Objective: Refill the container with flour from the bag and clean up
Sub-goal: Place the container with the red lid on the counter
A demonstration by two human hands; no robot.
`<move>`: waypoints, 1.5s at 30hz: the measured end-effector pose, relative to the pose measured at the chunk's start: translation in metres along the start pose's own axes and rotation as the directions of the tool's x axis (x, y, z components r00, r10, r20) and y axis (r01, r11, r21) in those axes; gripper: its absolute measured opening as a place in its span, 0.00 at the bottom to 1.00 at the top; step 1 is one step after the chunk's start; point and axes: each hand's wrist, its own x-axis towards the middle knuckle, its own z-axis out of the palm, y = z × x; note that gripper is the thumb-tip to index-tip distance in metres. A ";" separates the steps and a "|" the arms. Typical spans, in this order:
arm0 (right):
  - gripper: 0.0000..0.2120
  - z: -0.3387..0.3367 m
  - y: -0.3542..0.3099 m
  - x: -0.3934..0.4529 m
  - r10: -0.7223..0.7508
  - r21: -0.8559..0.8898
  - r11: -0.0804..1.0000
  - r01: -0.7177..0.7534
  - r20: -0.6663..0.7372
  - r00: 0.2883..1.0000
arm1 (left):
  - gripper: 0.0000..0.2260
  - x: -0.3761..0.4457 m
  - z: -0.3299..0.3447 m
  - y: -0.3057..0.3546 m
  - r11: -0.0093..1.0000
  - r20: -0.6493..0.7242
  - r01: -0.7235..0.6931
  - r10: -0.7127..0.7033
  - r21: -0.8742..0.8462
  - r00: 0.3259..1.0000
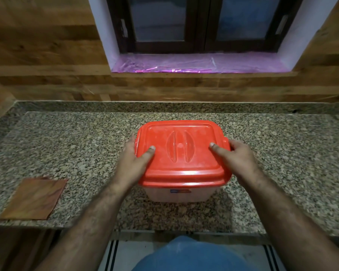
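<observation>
Head view: a translucent rectangular plastic container (181, 194) with a red snap-on lid (182, 153) is being gripped mid-table, near the front edge, by the left hand (134, 163) and right hand (237, 159), thumbs lying on top. If one side is being pried unevenly, flour may be jolted out.

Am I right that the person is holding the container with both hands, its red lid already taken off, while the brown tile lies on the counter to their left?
Not quite: the head view shows the red lid still on the container. The rest holds: the left hand and right hand hold it at either side, and the brown tile lies on the counter to the left.
</observation>
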 end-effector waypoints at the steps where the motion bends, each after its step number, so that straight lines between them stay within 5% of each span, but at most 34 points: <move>1: 0.26 0.002 -0.001 0.000 0.004 -0.020 1.000 -0.004 -0.018 1.000 | 0.34 0.000 0.001 0.000 0.998 -0.017 -0.021 0.022 0.056 1.000; 6: 0.34 -0.001 -0.010 -0.007 -0.044 0.042 0.998 0.049 -0.093 0.995 | 0.32 -0.002 -0.003 0.000 0.999 0.008 -0.018 0.018 0.034 1.000; 10: 0.34 -0.006 -0.028 -0.019 -0.144 0.288 0.942 0.174 -0.124 0.982 | 0.24 -0.006 -0.006 0.004 0.998 -0.002 -0.059 0.059 -0.013 0.998; 13: 0.32 -0.006 -0.045 -0.026 -0.193 0.498 0.846 0.190 -0.046 0.980 | 0.30 -0.013 -0.004 0.017 0.993 -0.052 -0.117 0.117 0.011 0.992; 16: 0.21 -0.018 -0.062 -0.031 -0.276 0.530 0.803 0.271 -0.072 0.958 | 0.32 -0.020 -0.001 0.032 0.965 -0.115 -0.237 0.250 0.112 0.961; 20: 0.31 -0.059 -0.082 -0.025 -0.371 0.572 0.670 0.473 -0.294 0.881 | 0.39 -0.030 0.018 0.051 0.834 -0.105 -0.425 0.487 0.353 0.867; 25: 0.31 -0.109 -0.082 -0.021 -0.508 0.238 0.652 0.720 -0.568 0.648 | 0.32 -0.042 0.070 0.043 0.604 0.295 -0.682 0.620 0.413 0.728; 29: 0.28 -0.122 -0.045 -0.010 -0.644 -0.213 0.727 0.652 -0.542 0.540 | 0.32 -0.044 0.107 0.026 0.347 0.547 -0.729 0.493 0.590 0.677; 32: 0.23 -0.119 0.002 0.005 -0.698 -0.453 0.713 0.536 -0.384 0.604 | 0.35 -0.040 0.117 0.016 0.194 0.627 -0.740 0.421 0.644 0.656; 37: 0.23 -0.102 0.090 0.035 -0.741 -0.708 0.503 0.495 -0.058 0.669 | 0.33 -0.039 0.118 0.010 0.120 0.642 -0.780 0.499 0.614 0.582; 45: 0.13 -0.080 0.163 0.045 -0.585 -0.796 0.341 0.499 0.236 0.776 | 0.33 -0.042 0.123 0.021 0.154 0.610 -0.728 0.446 0.669 0.655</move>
